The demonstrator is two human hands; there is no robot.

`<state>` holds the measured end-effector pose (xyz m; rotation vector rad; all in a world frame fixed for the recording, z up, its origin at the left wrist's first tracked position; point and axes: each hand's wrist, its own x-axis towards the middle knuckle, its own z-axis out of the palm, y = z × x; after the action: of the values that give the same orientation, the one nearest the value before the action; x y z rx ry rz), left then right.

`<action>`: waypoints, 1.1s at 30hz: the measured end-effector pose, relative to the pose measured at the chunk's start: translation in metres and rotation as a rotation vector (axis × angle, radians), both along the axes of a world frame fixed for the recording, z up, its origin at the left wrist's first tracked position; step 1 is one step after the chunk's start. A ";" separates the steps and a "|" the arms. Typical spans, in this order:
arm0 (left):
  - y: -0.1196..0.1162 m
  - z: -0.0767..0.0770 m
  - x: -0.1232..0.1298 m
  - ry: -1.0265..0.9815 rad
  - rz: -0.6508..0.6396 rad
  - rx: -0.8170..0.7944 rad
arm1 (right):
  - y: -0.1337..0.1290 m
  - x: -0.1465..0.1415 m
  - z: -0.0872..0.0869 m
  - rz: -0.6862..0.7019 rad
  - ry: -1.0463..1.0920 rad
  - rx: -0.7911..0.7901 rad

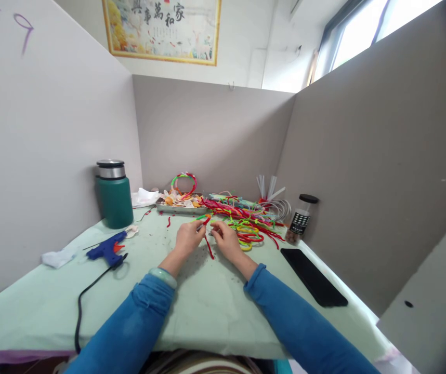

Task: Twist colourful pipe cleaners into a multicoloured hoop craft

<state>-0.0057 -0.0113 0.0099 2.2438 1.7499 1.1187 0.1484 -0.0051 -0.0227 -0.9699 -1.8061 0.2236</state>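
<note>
My left hand (pixel 188 240), with a pale bangle at the wrist, is closed in a pinch on a fuzzy red pipe cleaner (pixel 209 248). One end of it hangs down over the table. Green and orange fuzzy pieces show just beyond the fingertips, but how they join the red one is too small to tell. Close by on the right, my right hand (pixel 226 241) has its fingers curled together; what they hold, if anything, is hidden. A heap of coloured pipe cleaners (pixel 242 212) lies behind, with yellow and red loops (pixel 251 236) beside my right hand.
A metal tray (pixel 184 210) holds small cut pieces and a wrapped ring (pixel 184 176). On the left are a green bottle (pixel 116 200) and a blue glue gun (pixel 106 250) with its cord. A black phone (pixel 312 278) and a black-lidded jar (pixel 301 221) are at right. Partitions enclose the table.
</note>
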 end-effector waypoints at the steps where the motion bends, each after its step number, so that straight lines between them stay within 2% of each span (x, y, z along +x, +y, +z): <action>1: 0.000 0.000 0.000 0.009 0.005 0.002 | 0.000 -0.001 0.000 0.017 0.020 -0.007; 7: -0.004 0.001 0.002 0.146 0.031 0.052 | -0.005 -0.003 0.004 0.045 0.086 -0.033; 12: -0.007 0.001 0.004 0.268 -0.020 0.080 | -0.005 -0.003 0.003 0.035 0.002 0.000; 25: -0.008 -0.001 0.004 0.127 -0.102 0.091 | -0.005 -0.002 0.004 -0.075 -0.052 -0.032; 33: -0.009 -0.002 0.005 0.139 -0.111 0.069 | -0.002 -0.002 0.001 -0.110 -0.066 -0.049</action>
<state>-0.0011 -0.0204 0.0077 2.4815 1.6332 1.0402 0.1466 -0.0073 -0.0221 -1.1188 -1.8077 0.1701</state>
